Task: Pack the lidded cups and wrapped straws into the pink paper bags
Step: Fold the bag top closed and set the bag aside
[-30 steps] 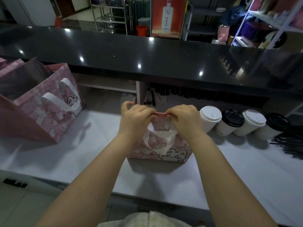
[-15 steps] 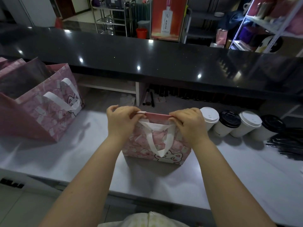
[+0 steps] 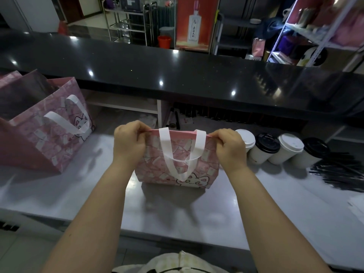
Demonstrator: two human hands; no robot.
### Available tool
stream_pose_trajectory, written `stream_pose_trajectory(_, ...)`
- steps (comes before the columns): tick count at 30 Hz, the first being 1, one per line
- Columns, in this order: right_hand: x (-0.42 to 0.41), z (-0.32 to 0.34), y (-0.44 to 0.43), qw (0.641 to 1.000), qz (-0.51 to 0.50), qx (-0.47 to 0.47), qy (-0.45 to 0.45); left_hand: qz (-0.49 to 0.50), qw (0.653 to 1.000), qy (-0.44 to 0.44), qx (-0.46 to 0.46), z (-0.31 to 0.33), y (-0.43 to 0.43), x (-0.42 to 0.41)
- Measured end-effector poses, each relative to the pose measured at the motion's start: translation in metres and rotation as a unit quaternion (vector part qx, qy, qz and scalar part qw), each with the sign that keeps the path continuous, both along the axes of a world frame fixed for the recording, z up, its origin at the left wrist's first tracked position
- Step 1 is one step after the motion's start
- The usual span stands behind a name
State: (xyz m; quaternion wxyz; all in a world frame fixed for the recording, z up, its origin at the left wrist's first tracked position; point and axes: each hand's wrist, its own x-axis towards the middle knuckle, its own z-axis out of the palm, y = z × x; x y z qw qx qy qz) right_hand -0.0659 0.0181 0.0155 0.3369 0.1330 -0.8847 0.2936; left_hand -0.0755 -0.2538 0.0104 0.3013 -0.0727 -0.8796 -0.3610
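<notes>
Head: lidded cups (image 3: 268, 145) beside pink bag (image 3: 206, 164)

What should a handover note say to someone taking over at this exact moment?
Left hand pinches the top left corner of the small pink bag; right hand pinches the top right corner.
The bag stands on the white counter, mouth nearly flat, contents hidden.
Four lidded cups stand just right of it; wrapped straws lie further right. A larger pink bag sits open at left.
Done: no cup visibly packed.
Left: open the bag, load cups and straws.
</notes>
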Motion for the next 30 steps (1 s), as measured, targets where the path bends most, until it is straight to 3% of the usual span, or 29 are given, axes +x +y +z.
stream_pose_trajectory(2, -0.005, -0.003, 0.002, 1.000, 0.012, -0.004, 0.002, 0.006, 1.000, 0.021, -0.003, -0.001, -0.002, 0.001)
stream_pose_trajectory(4, -0.009, -0.009, 0.007, 0.998, 0.028, -0.033, -0.052, 0.008, 1.000, 0.011, 0.007, -0.005, -0.006, 0.002)
stream_pose_trajectory(6, -0.010, -0.016, 0.012, 0.982, 0.036, -0.114, -0.143, -0.002, 0.996, -0.037, 0.081, -0.010, -0.012, 0.004)
stream_pose_trajectory(8, -0.010, -0.021, 0.017, 0.966, 0.033, -0.181, -0.180, -0.009, 0.987, -0.069, 0.146, -0.014, -0.020, 0.005)
stream_pose_trajectory(12, -0.015, -0.023, 0.015, 0.962, 0.019, -0.208, -0.177, -0.001, 0.987, -0.082, 0.135, -0.016, -0.027, -0.001)
stream_pose_trajectory(18, -0.023, -0.024, -0.002, 0.950, -0.001, -0.276, -0.149, 0.036, 0.977, -0.061, 0.202, -0.015, -0.019, -0.010)
stream_pose_trajectory(20, -0.018, -0.031, -0.004, 0.922, 0.040, -0.338, -0.185, 0.014, 0.961, -0.073, 0.266, -0.022, -0.024, -0.007)
stream_pose_trajectory(23, 0.007, -0.057, -0.002, 0.877, 0.092, -0.418, -0.217, -0.026, 0.909, -0.106, 0.402, -0.041, -0.036, 0.011)
stream_pose_trajectory(30, 0.064, -0.118, -0.007, 0.856, 0.095, -0.437, -0.260, -0.027, 0.885, -0.182, 0.428, -0.101, -0.038, 0.063)
